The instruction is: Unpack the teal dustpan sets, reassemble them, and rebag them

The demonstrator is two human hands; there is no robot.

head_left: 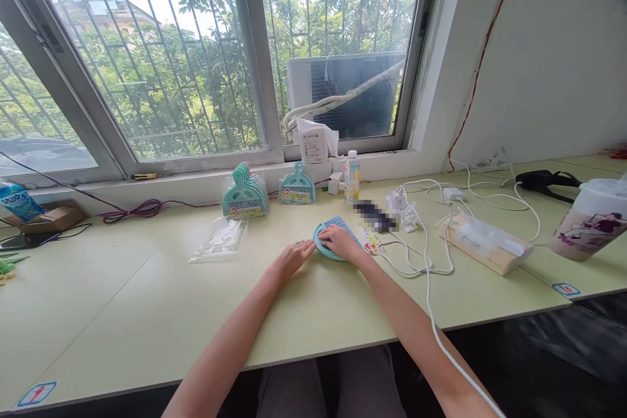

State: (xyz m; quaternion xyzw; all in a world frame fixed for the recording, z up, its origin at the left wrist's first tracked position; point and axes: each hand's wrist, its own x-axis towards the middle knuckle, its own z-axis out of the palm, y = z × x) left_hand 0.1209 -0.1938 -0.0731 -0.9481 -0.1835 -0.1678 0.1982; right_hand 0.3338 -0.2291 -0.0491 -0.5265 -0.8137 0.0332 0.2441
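A teal mini dustpan (321,247) lies on the table in front of me, with blue bristles (343,227) showing along its far right side. My left hand (296,256) is at its handle end, fingers close together and closed on that end. From the right, my right hand (339,243) bears down on the pan with bent fingers, gripping it and covering part of it. A printed card (372,241) lies just right of the pan. Farther back stand several bagged dustpan sets (245,194) and a single bagged dustpan set (297,186).
Clear plastic bags (220,240) lie left of my hands. A drink bottle (351,176) stands by the windowsill. To the right are white cables (426,255), a tissue pack (484,241) and a large cup (590,219). One cable crosses over my right forearm.
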